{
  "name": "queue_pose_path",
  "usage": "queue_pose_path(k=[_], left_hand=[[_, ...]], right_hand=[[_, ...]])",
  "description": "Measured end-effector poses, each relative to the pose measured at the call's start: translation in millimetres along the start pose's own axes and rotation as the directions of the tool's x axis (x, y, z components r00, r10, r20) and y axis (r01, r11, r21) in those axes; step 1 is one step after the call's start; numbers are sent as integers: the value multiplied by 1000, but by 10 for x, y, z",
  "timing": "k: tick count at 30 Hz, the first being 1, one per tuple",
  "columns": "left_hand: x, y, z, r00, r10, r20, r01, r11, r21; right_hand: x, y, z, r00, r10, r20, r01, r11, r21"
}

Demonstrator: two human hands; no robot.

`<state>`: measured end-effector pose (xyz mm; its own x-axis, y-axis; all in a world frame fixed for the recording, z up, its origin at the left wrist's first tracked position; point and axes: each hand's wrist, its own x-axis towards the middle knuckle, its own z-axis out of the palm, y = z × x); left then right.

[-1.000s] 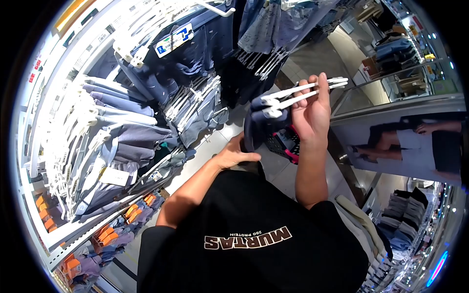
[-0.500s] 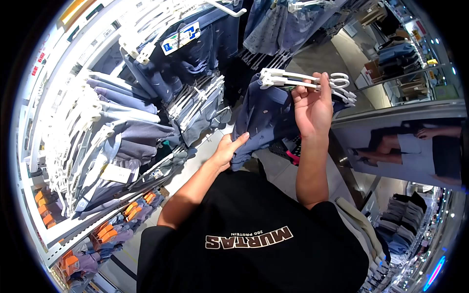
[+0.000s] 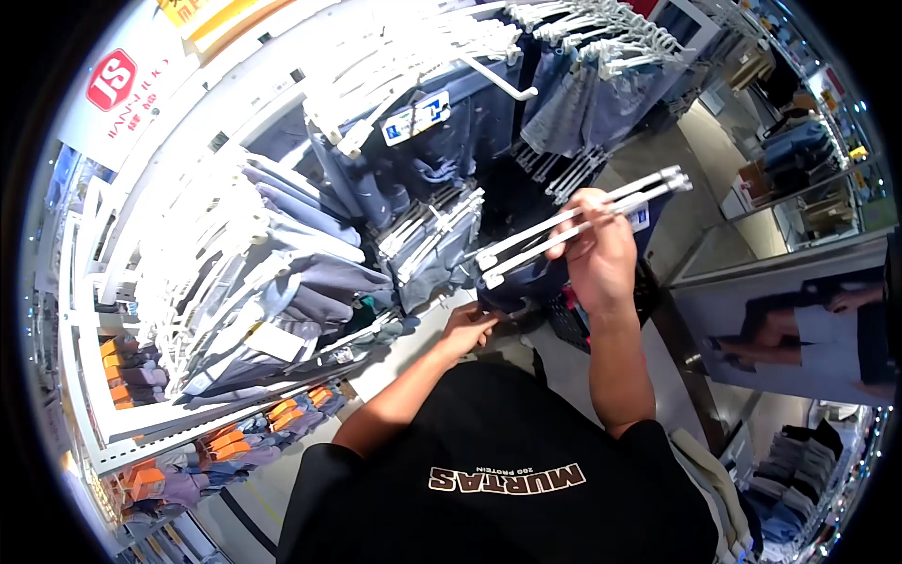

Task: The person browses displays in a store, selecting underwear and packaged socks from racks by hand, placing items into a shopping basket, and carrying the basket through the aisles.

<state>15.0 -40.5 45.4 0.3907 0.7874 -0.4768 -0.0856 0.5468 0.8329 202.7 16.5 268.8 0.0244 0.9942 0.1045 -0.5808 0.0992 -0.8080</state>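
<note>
My right hand [image 3: 601,254] is closed around white clip hangers [image 3: 564,230] in front of me. Dark navy garments [image 3: 526,282] hang from their clips, and part of a blue-and-white tag shows beyond my fingers. My left hand [image 3: 470,329] is lower and to the left, its fingers closed at the lower edge of the dark cloth. Most of the cloth is hidden behind the hangers and my right hand.
A rack of grey-blue garments [image 3: 310,273] on white hangers fills the left. Below it are items with orange tags [image 3: 225,442]. A black basket [image 3: 568,320] is on the floor beyond my right forearm. A poster panel [image 3: 789,329] stands at the right.
The view has turned, so the racks appear further right and lower. The hangers in my right hand have tilted, with their clip ends lower, and the garments beneath them have swung round and show less.
</note>
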Motion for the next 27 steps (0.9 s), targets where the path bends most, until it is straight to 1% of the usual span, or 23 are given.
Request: queue_pose_path(k=[1,2,4,6,7,8,11,12,14,15,16,18,19,23,25,26,27], left_hand=[[-22,20,-2,999,-7,-49,9,998,58],[-42,40,-18,998,-6,-65,13,995,99],[-56,41,-30,994,28,-102,-18,996,93],[-78,96,-43,992,44,-115,-27,989,146],[-63,79,-73,995,41,-93,-32,995,95],[-67,55,-80,991,67,-114,-57,995,83],[-56,5,-136,989,94,-114,-84,993,86],[-65,-1,-154,990,80,-119,-74,996,55],[-78,-16,-188,990,53,-128,-55,998,-11],[-71,-33,-217,991,21,-131,-25,999,-32],[-67,-54,-234,991,27,-131,-31,999,-30],[-49,-69,-258,992,35,-119,-37,999,-13],[-51,-63,-254,993,27,-116,-28,1000,-4],[-54,-66,-210,993,1,-121,-8,999,-54],[-61,-100,-236,995,3,-101,-5,1000,-18],[-51,-121,-244,996,9,-93,-10,1000,-8],[-56,-143,-255,994,-1,-107,2,1000,7]], right_hand=[[44,34,98,1000,2,-16,-3,999,-47],[98,65,200,999,4,-35,-7,996,-94],[256,61,351,1000,23,20,-21,992,-128],[429,38,492,998,56,35,-50,988,-144],[501,15,572,996,73,42,-65,985,-159],[574,17,649,997,61,55,-52,988,-144],[760,39,785,994,63,88,-53,993,-105],[807,52,798,991,72,110,-62,994,-93],[899,127,822,992,98,85,-91,992,-86],[981,222,780,985,130,111,-118,987,-104],[1020,276,789,979,172,110,-156,977,-144],[1149,486,711,969,197,153,-179,977,-120],[1209,494,725,960,224,168,-201,969,-141],[1244,532,821,960,184,212,-174,983,-65],[1127,533,788,965,147,215,-149,989,-9],[1060,536,757,976,147,161,-150,989,5],[977,551,712,989,110,100,-112,994,11]])
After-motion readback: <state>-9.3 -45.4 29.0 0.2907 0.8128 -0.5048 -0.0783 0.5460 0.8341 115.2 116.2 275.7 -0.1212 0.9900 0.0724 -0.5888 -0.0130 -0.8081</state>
